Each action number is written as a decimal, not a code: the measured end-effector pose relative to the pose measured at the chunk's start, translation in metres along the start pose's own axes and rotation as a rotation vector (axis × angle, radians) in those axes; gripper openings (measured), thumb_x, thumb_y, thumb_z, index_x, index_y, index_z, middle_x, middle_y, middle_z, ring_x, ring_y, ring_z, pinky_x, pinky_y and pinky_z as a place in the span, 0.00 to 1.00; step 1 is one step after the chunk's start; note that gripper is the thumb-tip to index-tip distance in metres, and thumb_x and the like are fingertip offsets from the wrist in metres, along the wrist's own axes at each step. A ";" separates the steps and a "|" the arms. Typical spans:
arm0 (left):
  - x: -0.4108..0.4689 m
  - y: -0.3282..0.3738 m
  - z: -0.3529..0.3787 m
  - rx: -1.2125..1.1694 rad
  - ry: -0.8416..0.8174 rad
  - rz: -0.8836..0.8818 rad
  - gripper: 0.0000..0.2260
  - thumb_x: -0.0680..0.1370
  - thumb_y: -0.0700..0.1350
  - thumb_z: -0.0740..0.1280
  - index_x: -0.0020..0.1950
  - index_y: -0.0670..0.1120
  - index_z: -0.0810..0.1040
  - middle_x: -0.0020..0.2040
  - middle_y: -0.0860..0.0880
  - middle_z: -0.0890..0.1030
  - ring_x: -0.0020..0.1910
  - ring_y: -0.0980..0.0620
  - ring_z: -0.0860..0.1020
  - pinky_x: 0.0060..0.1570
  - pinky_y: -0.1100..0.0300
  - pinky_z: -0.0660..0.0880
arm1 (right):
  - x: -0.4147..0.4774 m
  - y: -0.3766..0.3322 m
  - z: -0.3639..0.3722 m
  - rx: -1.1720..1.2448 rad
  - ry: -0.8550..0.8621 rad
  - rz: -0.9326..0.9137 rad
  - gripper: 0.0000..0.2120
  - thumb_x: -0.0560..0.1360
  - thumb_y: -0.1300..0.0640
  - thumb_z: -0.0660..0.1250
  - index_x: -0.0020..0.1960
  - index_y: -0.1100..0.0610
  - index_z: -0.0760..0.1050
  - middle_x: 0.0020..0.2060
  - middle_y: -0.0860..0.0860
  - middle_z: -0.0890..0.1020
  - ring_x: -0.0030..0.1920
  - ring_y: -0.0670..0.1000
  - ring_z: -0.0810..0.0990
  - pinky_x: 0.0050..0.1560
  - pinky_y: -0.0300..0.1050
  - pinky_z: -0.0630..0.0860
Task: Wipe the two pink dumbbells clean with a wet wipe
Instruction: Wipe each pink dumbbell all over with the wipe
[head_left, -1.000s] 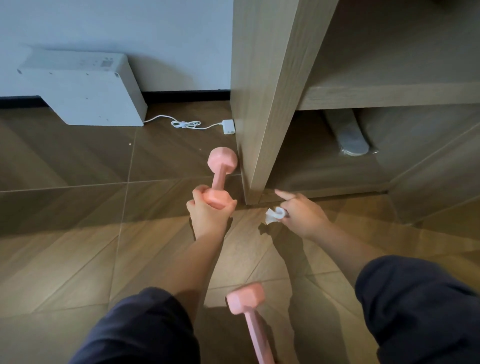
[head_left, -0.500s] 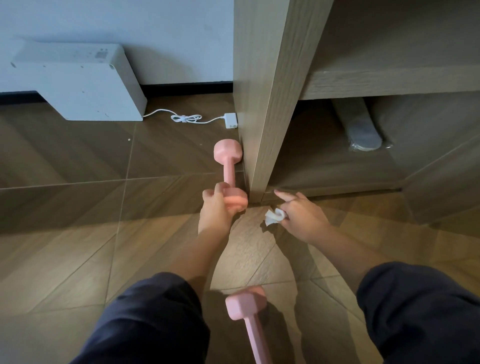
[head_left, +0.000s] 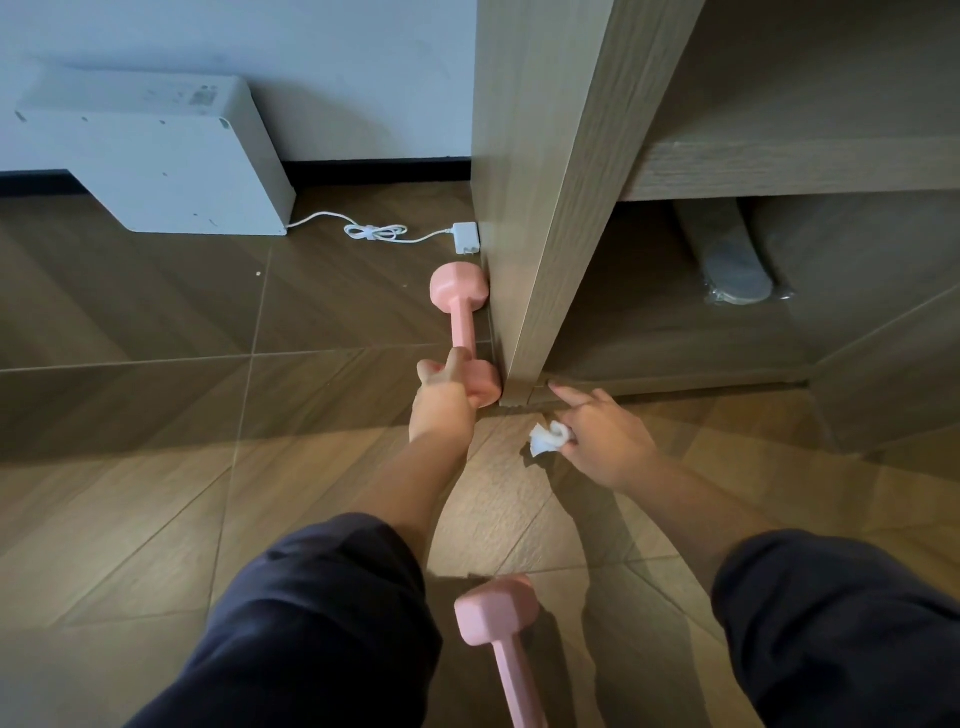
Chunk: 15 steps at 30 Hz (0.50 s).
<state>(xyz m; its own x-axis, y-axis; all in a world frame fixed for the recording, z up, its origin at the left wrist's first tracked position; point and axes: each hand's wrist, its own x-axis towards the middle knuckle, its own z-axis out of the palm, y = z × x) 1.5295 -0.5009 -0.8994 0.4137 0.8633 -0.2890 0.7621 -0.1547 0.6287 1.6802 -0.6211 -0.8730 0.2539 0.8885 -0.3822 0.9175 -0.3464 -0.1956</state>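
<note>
One pink dumbbell (head_left: 462, 317) lies on the wood floor against the side panel of a wooden cabinet (head_left: 540, 208). My left hand (head_left: 441, 400) grips its near head, fingers curled over it. My right hand (head_left: 602, 441) hovers just to the right, pinching a crumpled white wet wipe (head_left: 546, 439), index finger stretched toward the cabinet base. The second pink dumbbell (head_left: 501, 639) lies on the floor between my knees, its far end cut off by the bottom edge.
A white box-shaped appliance (head_left: 150, 156) stands against the wall at left, its white cable and plug (head_left: 465, 238) lying beside the cabinet. A wrapped grey object (head_left: 732, 260) lies on the cabinet's lower shelf. My dark-trousered knees (head_left: 322, 623) fill the foreground.
My left hand has pushed the dumbbell away and to the right, until it lies flat against the cabinet side. My right hand with the wipe has barely moved.
</note>
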 end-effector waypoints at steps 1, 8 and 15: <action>0.000 0.000 0.001 0.007 -0.004 0.000 0.25 0.78 0.35 0.62 0.73 0.51 0.62 0.58 0.45 0.63 0.46 0.44 0.77 0.50 0.53 0.80 | 0.001 0.000 0.001 -0.007 -0.001 0.004 0.07 0.79 0.55 0.66 0.55 0.54 0.81 0.78 0.40 0.57 0.75 0.51 0.63 0.57 0.43 0.74; 0.000 -0.008 0.005 -0.109 -0.008 0.018 0.24 0.79 0.38 0.63 0.73 0.51 0.62 0.62 0.44 0.64 0.45 0.48 0.76 0.48 0.58 0.77 | 0.000 0.000 0.002 -0.016 -0.025 0.020 0.06 0.80 0.55 0.65 0.51 0.53 0.81 0.79 0.39 0.55 0.75 0.52 0.63 0.56 0.43 0.74; 0.003 -0.013 0.002 -0.135 -0.040 0.005 0.25 0.79 0.38 0.63 0.74 0.52 0.62 0.63 0.43 0.69 0.48 0.49 0.74 0.51 0.58 0.75 | 0.002 -0.004 -0.002 -0.011 -0.028 0.029 0.09 0.80 0.55 0.65 0.57 0.54 0.81 0.78 0.41 0.57 0.76 0.52 0.62 0.61 0.45 0.73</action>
<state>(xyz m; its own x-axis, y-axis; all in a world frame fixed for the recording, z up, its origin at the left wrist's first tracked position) 1.5223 -0.4975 -0.9097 0.4386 0.8427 -0.3124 0.6871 -0.0903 0.7209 1.6780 -0.6176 -0.8715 0.2720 0.8693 -0.4127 0.9131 -0.3685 -0.1744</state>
